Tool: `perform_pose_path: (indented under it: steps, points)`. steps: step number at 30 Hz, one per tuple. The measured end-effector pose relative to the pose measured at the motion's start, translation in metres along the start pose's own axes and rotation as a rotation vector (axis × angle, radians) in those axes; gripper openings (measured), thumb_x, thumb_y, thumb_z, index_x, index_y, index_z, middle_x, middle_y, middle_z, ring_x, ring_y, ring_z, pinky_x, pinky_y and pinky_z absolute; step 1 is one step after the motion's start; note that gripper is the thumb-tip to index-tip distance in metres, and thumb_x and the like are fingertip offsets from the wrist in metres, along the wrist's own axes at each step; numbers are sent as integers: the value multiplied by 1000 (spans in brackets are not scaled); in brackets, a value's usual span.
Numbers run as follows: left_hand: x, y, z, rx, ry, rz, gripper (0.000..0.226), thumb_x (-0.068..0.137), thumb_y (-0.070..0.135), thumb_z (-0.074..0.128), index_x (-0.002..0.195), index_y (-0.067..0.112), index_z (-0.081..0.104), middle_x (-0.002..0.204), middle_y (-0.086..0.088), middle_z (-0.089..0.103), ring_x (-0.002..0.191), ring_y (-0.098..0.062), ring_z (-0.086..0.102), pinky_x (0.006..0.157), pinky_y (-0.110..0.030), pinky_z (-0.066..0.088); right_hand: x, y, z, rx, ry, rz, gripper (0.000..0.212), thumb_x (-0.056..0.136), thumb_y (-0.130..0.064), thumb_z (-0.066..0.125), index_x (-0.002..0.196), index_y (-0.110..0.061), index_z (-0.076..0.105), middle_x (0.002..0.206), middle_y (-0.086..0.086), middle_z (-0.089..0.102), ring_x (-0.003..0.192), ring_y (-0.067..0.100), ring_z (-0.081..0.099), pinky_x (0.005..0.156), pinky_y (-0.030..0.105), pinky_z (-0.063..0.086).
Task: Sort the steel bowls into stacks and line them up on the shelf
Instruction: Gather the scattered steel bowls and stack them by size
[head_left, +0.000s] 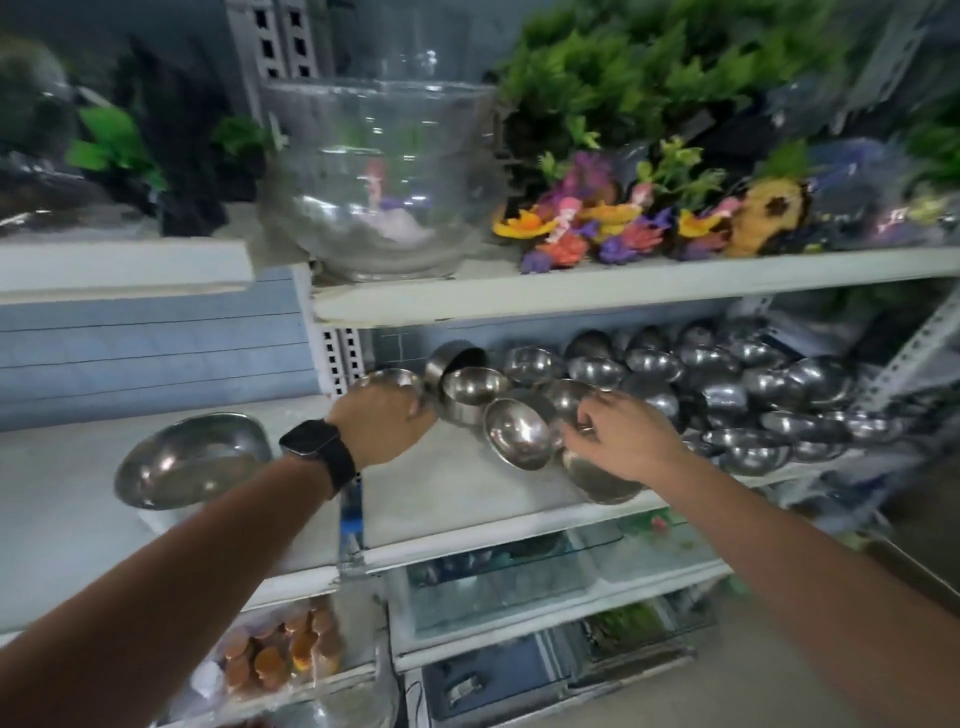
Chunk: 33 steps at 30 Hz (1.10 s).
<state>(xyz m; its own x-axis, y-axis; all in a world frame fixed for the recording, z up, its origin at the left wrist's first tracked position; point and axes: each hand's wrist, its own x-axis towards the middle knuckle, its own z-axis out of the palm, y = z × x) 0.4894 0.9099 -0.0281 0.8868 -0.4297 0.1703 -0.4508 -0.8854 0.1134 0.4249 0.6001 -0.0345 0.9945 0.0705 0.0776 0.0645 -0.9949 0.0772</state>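
Several loose steel bowls (727, 384) lie jumbled on the white middle shelf (447, 483), mostly at the right. My left hand (384, 421), a black watch on its wrist, grips the rim of a small steel bowl (387, 378) near the shelf post. My right hand (623, 436) has its fingers curled on a steel bowl (597, 480) at the shelf's front edge. A tilted bowl (517, 434) lies between the two hands. A larger steel bowl (189, 460) sits apart on the left shelf section.
The upper shelf holds a big glass fishbowl (379, 182), plastic plants (675, 78) and colourful aquarium ornaments (623, 223). A perforated post (340, 358) divides the shelf sections. Glass tanks (498, 582) and jars (280, 654) fill the lower shelves.
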Motion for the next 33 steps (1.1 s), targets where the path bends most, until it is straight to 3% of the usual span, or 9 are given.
perform_pose_path:
  steps: [2, 5, 7, 11, 16, 23, 26, 30, 33]
  points:
    - [7, 23, 16, -18, -39, 42, 62, 95, 56, 21, 87, 11, 63, 80, 0, 61, 75, -20, 61, 63, -25, 45, -9, 23, 6, -4, 31, 14, 54, 94, -67, 31, 107, -22, 59, 108, -1, 65, 100, 19, 61, 75, 32, 46]
    - [13, 48, 35, -69, -73, 10, 45, 100, 48, 36, 79, 15, 57, 77, -1, 62, 72, -20, 62, 70, -32, 51, -22, 49, 9, -13, 25, 45, 51, 95, -63, 36, 107, -20, 60, 101, -1, 65, 96, 20, 62, 73, 32, 46]
    - [15, 61, 44, -58, -85, 2, 42, 101, 47, 38, 87, 14, 59, 83, -4, 66, 79, -22, 64, 74, -33, 51, -26, 62, 14, -21, -3, 56, 52, 96, -65, 34, 105, -20, 60, 96, -2, 65, 92, 18, 62, 74, 32, 49]
    - [21, 69, 59, 70, -59, 10, 61, 93, 58, 26, 102, 12, 64, 94, -5, 71, 89, -25, 66, 80, -34, 52, -27, 77, 24, -70, 65, 74, 55, 96, -64, 34, 107, -19, 63, 93, -1, 65, 86, 16, 60, 62, 28, 42]
    - [47, 67, 60, 100, 75, 101, 38, 96, 46, 47, 102, 16, 69, 89, -1, 71, 82, -22, 67, 67, -30, 50, -30, 85, 31, -62, 83, 119, 63, 95, -66, 31, 110, -14, 63, 97, 2, 66, 95, 18, 59, 74, 33, 52]
    - [79, 79, 56, 142, 138, 214, 40, 86, 39, 61, 120, 18, 65, 106, -4, 67, 97, -24, 60, 82, -36, 47, -36, 87, 28, -130, 60, 193, 74, 90, -67, 19, 115, -11, 60, 106, 5, 65, 103, 20, 60, 80, 36, 56]
    - [89, 80, 57, 178, 92, 252, 53, 82, 36, 59, 130, 14, 58, 120, -5, 63, 107, -25, 58, 92, -38, 47, -38, 80, 30, -141, 31, 247, 61, 96, -64, 30, 105, -13, 62, 90, 4, 63, 94, 21, 64, 75, 33, 53]
    - [98, 81, 67, 196, 38, 311, 70, 77, 32, 63, 143, 13, 48, 132, -5, 60, 115, -25, 57, 100, -40, 48, -42, 70, 34, -119, -64, 332, 61, 100, -64, 30, 70, -16, 53, 62, -2, 54, 62, 17, 60, 66, 28, 56]
    - [100, 84, 76, 191, 30, 336, 74, 72, 26, 70, 143, 12, 51, 136, -6, 60, 119, -26, 59, 102, -42, 48, -43, 62, 39, -74, -100, 365, 61, 101, -63, 25, 63, -18, 43, 64, 0, 57, 66, 19, 64, 69, 31, 58]
